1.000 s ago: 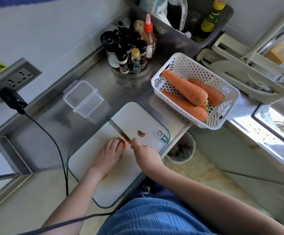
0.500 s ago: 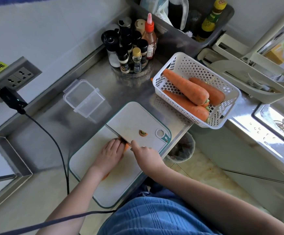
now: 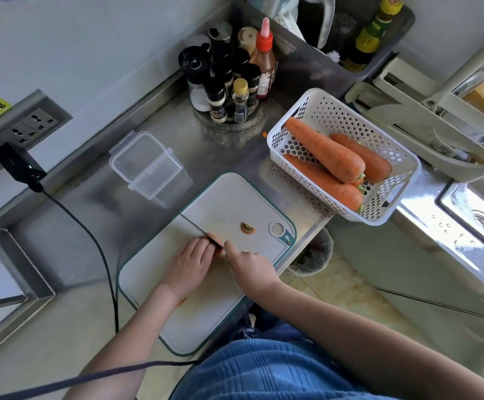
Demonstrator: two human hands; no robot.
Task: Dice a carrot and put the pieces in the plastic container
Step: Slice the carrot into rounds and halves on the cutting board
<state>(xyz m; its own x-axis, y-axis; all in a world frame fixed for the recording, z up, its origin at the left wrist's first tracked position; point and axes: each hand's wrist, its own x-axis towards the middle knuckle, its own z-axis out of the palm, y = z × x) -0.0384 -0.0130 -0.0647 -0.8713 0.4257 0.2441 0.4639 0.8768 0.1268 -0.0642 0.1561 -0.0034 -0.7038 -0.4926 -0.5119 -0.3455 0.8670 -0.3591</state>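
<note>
My left hand lies curled over the orange carrot on the white, teal-edged cutting board, pinning it down; most of the carrot is hidden beneath my palm. My right hand grips the handle of the steel kitchen knife, blade just beside my left fingertips. The carrot's long axis seems to run toward my body, crossing the blade. The clear plastic container waits empty beyond the board, nearer my left hand. Since a second ago the blade has come down closer to the board.
</note>
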